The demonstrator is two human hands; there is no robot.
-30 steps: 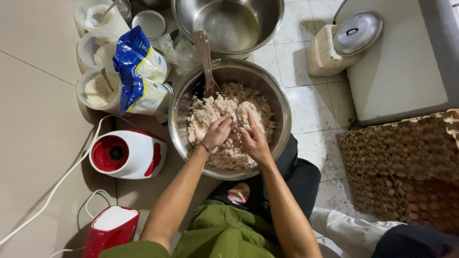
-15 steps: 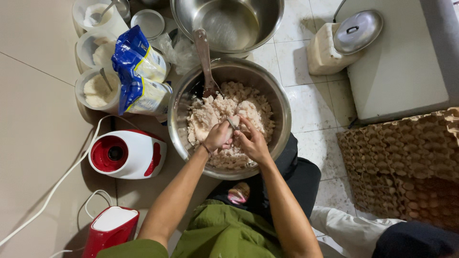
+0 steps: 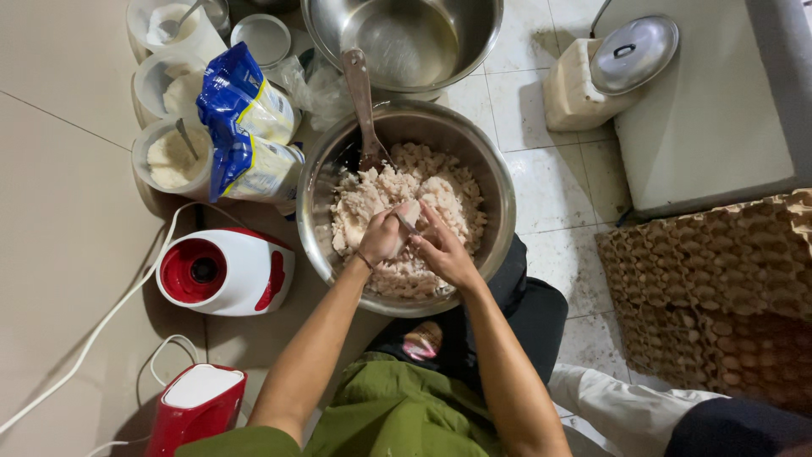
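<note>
A large steel bowl (image 3: 499,182) on the floor is full of a pale, lumpy minced mixture (image 3: 440,190). My left hand (image 3: 382,237) is closed around a lump of that mixture (image 3: 408,211), squeezing it up over the bowl. Next to it, my right hand (image 3: 444,247) has its fingers at the top of the lump. A large metal spoon (image 3: 362,101) leans in the far side of the bowl, its handle pointing away from me.
An empty steel bowl (image 3: 406,38) sits behind. To the left are several tubs of white powder (image 3: 173,156), a blue and yellow bag (image 3: 245,127) and two red and white appliances (image 3: 224,271). Stacked egg trays (image 3: 719,288) lie right; another person's sleeve (image 3: 626,406) shows below.
Both hands have risen off the mixture and drawn together. The left hand has gathered a lump and closed on it, with the right hand's fingers coming to its top.
</note>
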